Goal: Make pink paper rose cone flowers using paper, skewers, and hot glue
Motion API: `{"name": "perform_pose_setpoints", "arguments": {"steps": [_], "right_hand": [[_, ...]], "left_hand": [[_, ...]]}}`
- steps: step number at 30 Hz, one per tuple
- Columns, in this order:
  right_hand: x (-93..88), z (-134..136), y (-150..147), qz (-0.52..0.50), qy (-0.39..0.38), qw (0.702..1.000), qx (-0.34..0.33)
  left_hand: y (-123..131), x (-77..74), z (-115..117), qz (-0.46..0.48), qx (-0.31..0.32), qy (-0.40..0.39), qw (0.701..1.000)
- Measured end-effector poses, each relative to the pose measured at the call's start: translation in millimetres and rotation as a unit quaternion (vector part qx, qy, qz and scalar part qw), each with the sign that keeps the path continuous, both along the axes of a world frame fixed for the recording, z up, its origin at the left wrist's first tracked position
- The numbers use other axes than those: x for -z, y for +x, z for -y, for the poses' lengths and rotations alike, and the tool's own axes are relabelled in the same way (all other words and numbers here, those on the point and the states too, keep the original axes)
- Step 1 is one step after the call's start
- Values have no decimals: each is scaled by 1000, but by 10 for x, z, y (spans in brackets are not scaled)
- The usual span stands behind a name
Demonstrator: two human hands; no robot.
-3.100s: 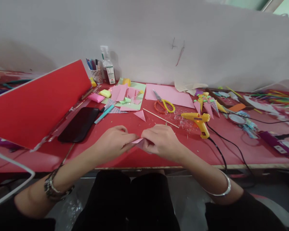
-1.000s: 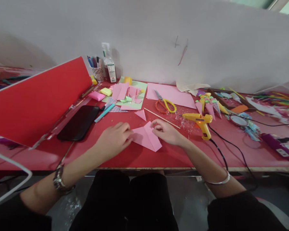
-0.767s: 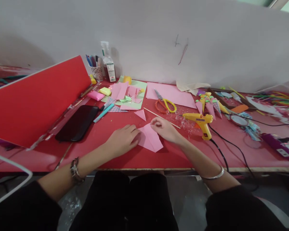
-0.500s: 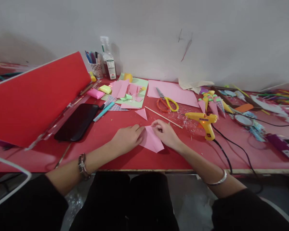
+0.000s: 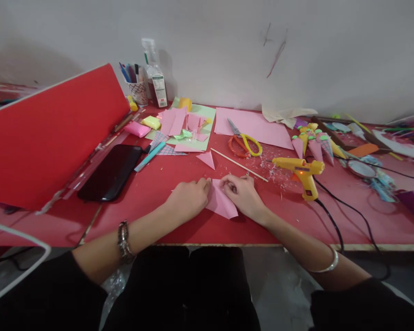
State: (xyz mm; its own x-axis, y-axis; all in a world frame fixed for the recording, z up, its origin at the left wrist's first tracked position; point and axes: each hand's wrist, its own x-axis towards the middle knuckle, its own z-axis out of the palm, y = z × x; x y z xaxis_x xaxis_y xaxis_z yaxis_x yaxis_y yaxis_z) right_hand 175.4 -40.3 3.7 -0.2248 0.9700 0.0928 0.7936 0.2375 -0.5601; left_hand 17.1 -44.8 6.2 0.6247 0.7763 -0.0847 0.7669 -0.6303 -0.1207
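Note:
A folded pink paper [image 5: 223, 205] lies flat on the red table [image 5: 179, 225] near its front edge. My left hand [image 5: 189, 201] rests on the paper's left side, fingers curled and pressing down on it. My right hand [image 5: 240, 194] sits on the paper's upper right, fingers bent and pinching its top edge. Both hands touch the paper at its top. A small pink paper triangle [image 5: 207, 159] lies just beyond my hands. A thin wooden stick [image 5: 239, 165] lies behind my right hand.
A yellow glue gun [image 5: 301, 171] with a black cord stands to the right. Scissors [image 5: 243, 143] lie on a pink sheet [image 5: 258, 131]. A black phone [image 5: 110, 172] and a red board [image 5: 48, 138] are on the left. Paper scraps, a pen cup [image 5: 136, 89] and a bottle [image 5: 155, 80] line the wall.
The paper was held up between both hands, then laid flat. Since then my hands have closed in on its top edge, and the visible part of the paper has shrunk.

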Motion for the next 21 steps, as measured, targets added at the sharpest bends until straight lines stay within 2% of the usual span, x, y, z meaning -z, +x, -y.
{"name": "perform_pose_setpoints", "arguments": {"steps": [5, 11, 18, 21], "right_hand": [[-13, 46, 25, -33, 4, 999, 22], [-58, 143, 30, -96, -61, 993, 16], [-3, 184, 36, -40, 4, 999, 6], [20, 198, 62, -17, 3, 1000, 22]], "left_hand": [[-5, 5, 0, -6, 4, -1, 1000], [11, -9, 15, -9, -2, 0, 1000], [-5, 13, 11, -11, -2, 16, 1000], [-10, 21, 14, -12, 5, 26, 1000]]}}
